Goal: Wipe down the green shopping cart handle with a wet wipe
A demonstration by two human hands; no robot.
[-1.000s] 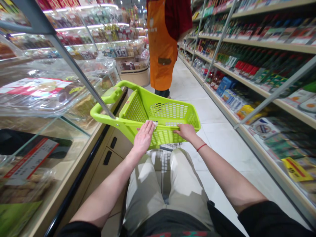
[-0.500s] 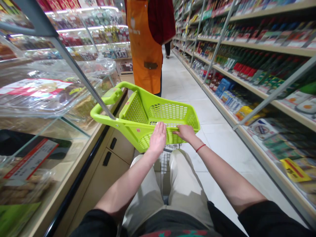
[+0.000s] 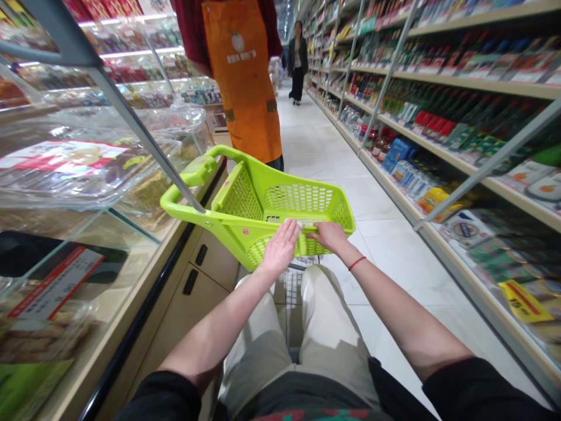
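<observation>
A lime-green shopping basket with perforated walls sits in front of my knees, inside bare but for dark lettering near its near wall. My left hand lies over the near rim, fingers straight and close together, pressing a crumpled white tissue against the rim; most of the tissue is hidden under the fingers. To its right, my right hand is closed over the same rim, fingers hooked inside. A red string bracelet circles the right wrist. The basket's grey handle bar rises to the upper left.
On the left runs a glass-sided display counter with packed food. Stocked shelves line the right side. A person in an orange apron stands just beyond the basket, and another person is farther down the tiled aisle.
My left hand has slid slightly along the rim, and the white tissue now shows beyond its fingertips. The aproned person has shifted left and turned; the distant person is now in full view.
</observation>
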